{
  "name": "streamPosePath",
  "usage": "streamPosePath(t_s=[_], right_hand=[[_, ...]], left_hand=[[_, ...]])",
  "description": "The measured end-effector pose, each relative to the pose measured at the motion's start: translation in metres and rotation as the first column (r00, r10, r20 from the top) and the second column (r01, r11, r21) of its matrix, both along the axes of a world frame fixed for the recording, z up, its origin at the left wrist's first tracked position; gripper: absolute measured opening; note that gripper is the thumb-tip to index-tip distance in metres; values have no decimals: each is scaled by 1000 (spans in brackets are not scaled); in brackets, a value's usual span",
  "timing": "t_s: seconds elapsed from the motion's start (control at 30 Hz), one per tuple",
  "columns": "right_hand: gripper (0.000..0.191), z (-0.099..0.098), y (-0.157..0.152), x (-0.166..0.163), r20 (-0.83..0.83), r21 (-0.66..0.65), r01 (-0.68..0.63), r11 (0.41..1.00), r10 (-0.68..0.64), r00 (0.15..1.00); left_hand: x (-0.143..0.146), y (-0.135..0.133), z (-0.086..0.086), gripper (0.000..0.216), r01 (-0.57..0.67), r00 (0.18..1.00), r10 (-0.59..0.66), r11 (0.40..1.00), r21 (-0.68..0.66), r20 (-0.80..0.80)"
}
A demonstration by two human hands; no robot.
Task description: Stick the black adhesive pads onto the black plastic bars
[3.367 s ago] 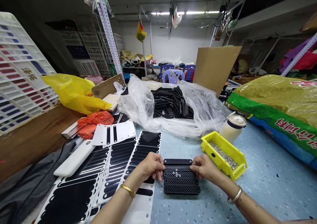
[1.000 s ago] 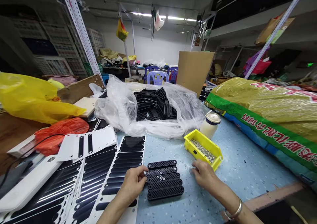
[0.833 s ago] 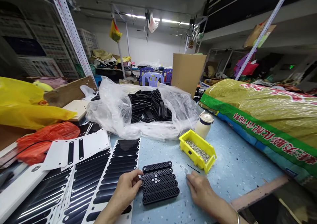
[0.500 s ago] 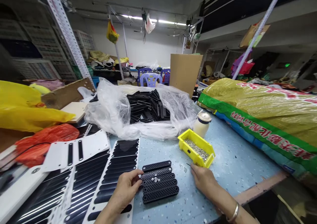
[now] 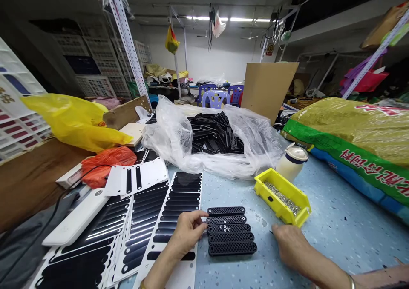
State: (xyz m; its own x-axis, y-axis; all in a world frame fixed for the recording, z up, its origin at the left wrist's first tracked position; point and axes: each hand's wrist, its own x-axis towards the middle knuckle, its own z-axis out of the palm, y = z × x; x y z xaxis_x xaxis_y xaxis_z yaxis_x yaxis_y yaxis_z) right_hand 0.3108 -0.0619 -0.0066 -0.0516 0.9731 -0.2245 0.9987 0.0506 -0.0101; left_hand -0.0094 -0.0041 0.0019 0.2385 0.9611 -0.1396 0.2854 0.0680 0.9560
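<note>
Several black perforated plastic strips (image 5: 230,230) lie side by side on the blue speckled table (image 5: 335,221), with a few small silver rings on the middle one. My left hand (image 5: 188,230) rests at the strips' left ends, fingers curled and touching them. My right hand (image 5: 291,243) lies on the table to the right of the strips, just below a yellow bin (image 5: 282,196) of small metal parts; its fingers are curled under and I cannot make out anything in them.
White sheets of black oval stickers (image 5: 143,221) spread at the left. A clear bag of black strips (image 5: 214,135) sits behind, with a white jar (image 5: 291,163), a large green-yellow sack (image 5: 354,135), yellow (image 5: 76,121) and red (image 5: 107,161) bags, a cardboard box (image 5: 268,89).
My right hand left the strips' right ends, went toward the yellow bin, and now rests lower on the table. My left hand stayed at the strips. The camera swung right, then back.
</note>
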Motion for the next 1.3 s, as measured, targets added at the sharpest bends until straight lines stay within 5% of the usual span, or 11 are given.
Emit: streamPosePath(t_s=[0.1,0.2,0.37,0.5,0.63,0.8,0.97,1.3], right_hand=[[19,16,2,-9,-56,34,-37,999,39,998],[24,31,0,-34,-189,212,-126,969,167,968],[16,48,-11,-101,-48,478,-394,785,471,881],[23,50,-11,-129,59,518,-535,667,596,801],[22,49,-3,-128,-40,587,-511,628,653,756],[24,45,7,-123,-324,634,-319,704,617,717],[30,33,14,-125,-561,539,-250,805,564,607],[27,33,33,-126,-456,381,-217,899,386,802]], left_hand=[[0,-2,11,28,-46,999,46,999,17,24],[4,-6,26,20,-7,1000,7,998,63,4],[17,-20,49,34,155,984,-145,984,93,-101],[21,-29,51,30,272,959,-270,962,17,-85],[21,-31,40,29,205,977,-196,974,-98,86],[18,-28,31,36,78,953,-18,979,-186,303],[14,-27,32,37,91,930,-11,976,-200,368],[6,-15,3,21,-177,978,178,984,-19,107]])
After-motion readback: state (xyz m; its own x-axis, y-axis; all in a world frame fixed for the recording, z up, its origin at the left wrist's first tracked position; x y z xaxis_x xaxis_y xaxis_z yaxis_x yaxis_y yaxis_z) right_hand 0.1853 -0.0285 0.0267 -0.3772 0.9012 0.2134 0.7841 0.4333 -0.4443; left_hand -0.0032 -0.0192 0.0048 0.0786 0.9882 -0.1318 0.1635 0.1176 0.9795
